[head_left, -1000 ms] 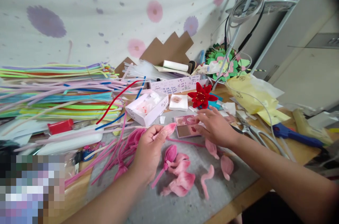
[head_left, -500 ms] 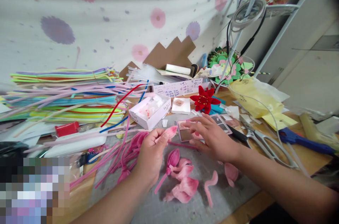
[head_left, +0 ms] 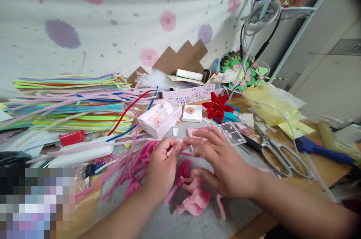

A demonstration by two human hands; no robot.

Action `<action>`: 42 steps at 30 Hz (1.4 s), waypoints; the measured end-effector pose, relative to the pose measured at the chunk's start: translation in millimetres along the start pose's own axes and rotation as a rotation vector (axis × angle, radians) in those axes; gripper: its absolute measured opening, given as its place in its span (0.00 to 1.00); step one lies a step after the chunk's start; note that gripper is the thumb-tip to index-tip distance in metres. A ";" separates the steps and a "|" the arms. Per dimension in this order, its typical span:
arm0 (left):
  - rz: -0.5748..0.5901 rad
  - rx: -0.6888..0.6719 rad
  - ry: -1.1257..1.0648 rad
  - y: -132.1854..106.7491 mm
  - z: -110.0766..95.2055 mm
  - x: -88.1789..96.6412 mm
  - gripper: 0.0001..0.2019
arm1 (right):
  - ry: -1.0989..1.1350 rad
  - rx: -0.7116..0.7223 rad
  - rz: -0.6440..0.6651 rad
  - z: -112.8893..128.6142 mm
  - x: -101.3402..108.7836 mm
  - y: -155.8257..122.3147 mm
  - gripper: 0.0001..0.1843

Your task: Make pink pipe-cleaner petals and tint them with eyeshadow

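My left hand [head_left: 163, 165] is closed in a pinch on a small pink chenille petal [head_left: 169, 151], mostly hidden by the fingers. Fingers outstretched and apart, my right hand [head_left: 225, 165] reaches across, its index and middle fingertips at the petal's tip. Below the hands lie a darker pink bud [head_left: 185, 167] with a stem and a curled pale pink petal piece [head_left: 194, 202]. A thin pink strip [head_left: 221, 207] is partly covered by my right hand. Left of my left hand is a bunch of magenta looped stems [head_left: 132, 184].
Bundles of coloured pipe cleaners [head_left: 70, 107] fill the left side. A white box [head_left: 160, 120], a red flower [head_left: 217, 106] and an eyeshadow palette [head_left: 231, 133] stand beyond the hands. Scissors [head_left: 278, 156] and a blue-handled tool [head_left: 321, 150] lie at the right.
My right hand has moved left and slightly down, its fingertips now meeting the petal in my left hand. It uncovers more of the palette and hides part of the pink pieces below.
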State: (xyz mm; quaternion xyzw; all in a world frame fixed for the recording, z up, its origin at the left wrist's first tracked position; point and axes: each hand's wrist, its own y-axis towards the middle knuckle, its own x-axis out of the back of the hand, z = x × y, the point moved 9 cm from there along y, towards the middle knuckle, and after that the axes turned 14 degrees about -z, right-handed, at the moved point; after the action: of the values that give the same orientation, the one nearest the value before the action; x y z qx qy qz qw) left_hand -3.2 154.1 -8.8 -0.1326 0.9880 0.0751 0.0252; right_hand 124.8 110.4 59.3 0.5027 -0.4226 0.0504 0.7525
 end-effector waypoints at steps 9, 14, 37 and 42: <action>0.040 0.013 0.005 -0.9 2.4 -3.0 0.08 | 0.004 -0.006 -0.001 -5.9 3.5 -0.5 0.12; 0.022 0.122 -0.119 -1.2 12.6 -3.7 0.09 | -0.023 -0.020 -0.031 -7.5 7.1 -2.0 0.11; -0.026 0.332 -0.273 1.6 26.2 -4.7 0.10 | -0.212 -0.168 0.227 -97.2 -28.9 -26.3 0.10; -0.033 0.355 -0.316 0.8 25.8 -5.4 0.10 | -0.057 -0.150 -0.019 -72.0 -1.4 -12.1 0.13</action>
State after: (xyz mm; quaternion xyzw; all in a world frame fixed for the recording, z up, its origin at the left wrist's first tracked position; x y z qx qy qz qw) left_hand 2.6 160.3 -33.7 -0.1288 0.9672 -0.0805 0.2036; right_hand 172.1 162.5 39.8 0.4501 -0.4419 -0.0028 0.7760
